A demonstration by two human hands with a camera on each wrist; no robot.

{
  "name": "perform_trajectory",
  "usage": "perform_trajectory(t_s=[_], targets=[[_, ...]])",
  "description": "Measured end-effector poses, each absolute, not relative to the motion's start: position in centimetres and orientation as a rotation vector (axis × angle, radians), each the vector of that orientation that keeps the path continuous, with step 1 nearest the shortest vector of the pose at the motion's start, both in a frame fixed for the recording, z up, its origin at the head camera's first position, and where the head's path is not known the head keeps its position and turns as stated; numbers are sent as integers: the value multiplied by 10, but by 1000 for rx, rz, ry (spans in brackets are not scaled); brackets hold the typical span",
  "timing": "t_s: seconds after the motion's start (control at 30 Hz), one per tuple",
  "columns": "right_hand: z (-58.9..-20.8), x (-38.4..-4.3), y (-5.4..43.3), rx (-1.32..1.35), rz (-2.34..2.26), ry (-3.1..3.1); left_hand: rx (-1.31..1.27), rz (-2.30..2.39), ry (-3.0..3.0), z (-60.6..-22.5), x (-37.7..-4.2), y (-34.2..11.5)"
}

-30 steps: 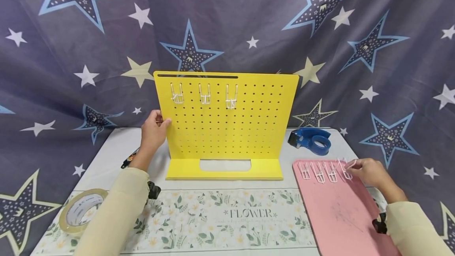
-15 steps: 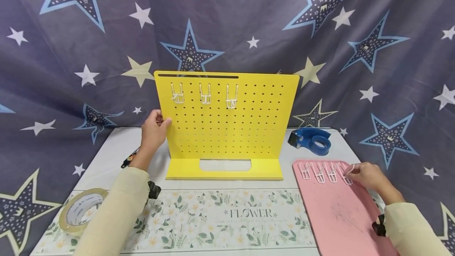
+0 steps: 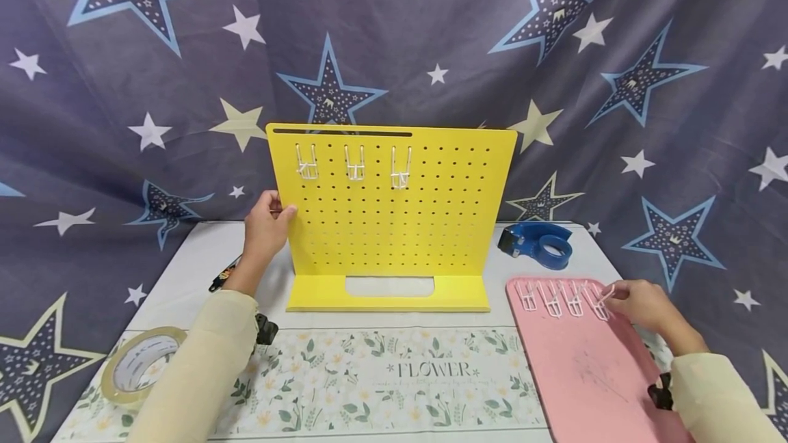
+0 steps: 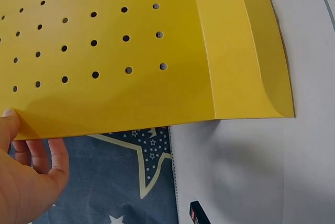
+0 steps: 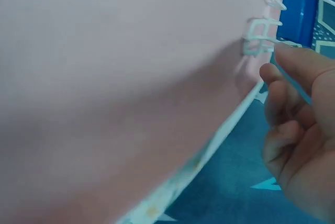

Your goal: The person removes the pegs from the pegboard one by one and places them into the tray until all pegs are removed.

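Note:
A yellow pegboard (image 3: 394,224) stands upright on its base, with three white wire hooks hanging along its top row. My left hand (image 3: 266,227) grips its left edge, thumb on the front and fingers behind; the left wrist view shows the thumb (image 4: 7,125) on the yellow face. On the right, several white wire hooks lie in a row at the far end of a pink tray (image 3: 591,361). My right hand (image 3: 640,303) pinches the prong of the rightmost hook (image 3: 598,307); in the right wrist view the fingertips meet this hook (image 5: 256,38) near the tray's edge.
A blue tape dispenser (image 3: 542,243) sits behind the tray. A roll of clear tape (image 3: 141,364) lies at the front left, beside the left sleeve. A dark, slim item (image 3: 223,275) lies left of the pegboard. A starry curtain (image 3: 394,39) hangs behind the table.
The rightmost hook, tilted up in my right hand's fingers a second ago, has come down lower over the tray. My left hand and the pegboard stay put.

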State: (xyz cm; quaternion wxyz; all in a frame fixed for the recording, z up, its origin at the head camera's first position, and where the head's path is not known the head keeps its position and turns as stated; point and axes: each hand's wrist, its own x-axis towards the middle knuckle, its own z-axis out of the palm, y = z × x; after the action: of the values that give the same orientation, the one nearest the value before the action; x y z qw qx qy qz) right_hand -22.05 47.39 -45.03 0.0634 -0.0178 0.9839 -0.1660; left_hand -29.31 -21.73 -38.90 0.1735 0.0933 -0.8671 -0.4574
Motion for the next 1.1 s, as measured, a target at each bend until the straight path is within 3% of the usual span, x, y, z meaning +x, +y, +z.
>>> perform_trajectory(t_s=[0.6, 0.9, 1.1], targets=[[-396, -226, 470, -176, -423, 3205, 252, -1302, -2443, -391, -295, -217], [-356, -232, 427, -210, -472, 3348, 253, -1306, -2443, -390, -293, -217], [-340, -242, 385, -384, -478, 3425, 254, -1313, -2442, -390, -293, -217]])
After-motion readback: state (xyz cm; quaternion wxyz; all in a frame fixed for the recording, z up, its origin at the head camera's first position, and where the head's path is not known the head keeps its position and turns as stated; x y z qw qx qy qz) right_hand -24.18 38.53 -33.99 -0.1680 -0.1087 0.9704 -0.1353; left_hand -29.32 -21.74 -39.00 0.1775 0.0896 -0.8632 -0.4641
